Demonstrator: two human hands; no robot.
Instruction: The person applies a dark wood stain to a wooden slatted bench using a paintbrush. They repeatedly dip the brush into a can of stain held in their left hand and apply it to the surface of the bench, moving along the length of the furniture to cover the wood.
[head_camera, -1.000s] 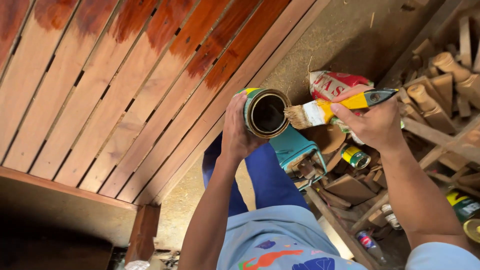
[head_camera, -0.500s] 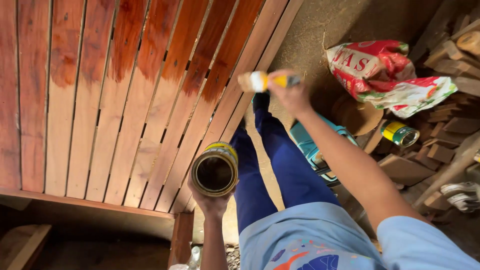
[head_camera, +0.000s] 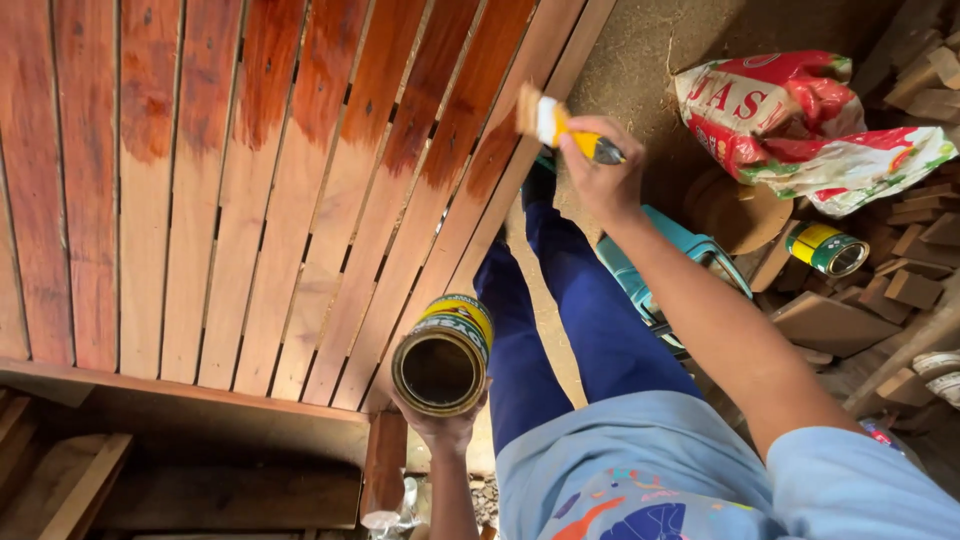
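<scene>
1. The right hand (head_camera: 603, 180) is closed around the yellow handle of a paintbrush (head_camera: 560, 127); its grip is tight, the fingers wrapped round the handle with no gap showing.
2. The brush's pale bristles rest on the outer slat of a slatted wooden frame (head_camera: 250, 200), near its edge, where the stain's dark red-brown meets bare wood.
3. The left hand (head_camera: 440, 425) cups an open tin can (head_camera: 442, 357) from below; the grip is half closed, fingers curled up around the base, the thumb side hidden behind the can.
4. The can is tilted so that its round mouth faces the camera, showing a dark inside; it is held just beside the near corner of the frame, above the person's blue trouser leg.
5. On the sawdust floor to the right lie a red, white and green sack (head_camera: 810, 125), a second small tin (head_camera: 826, 249), a teal tool (head_camera: 670, 265) and scattered wood offcuts (head_camera: 900, 290).
</scene>
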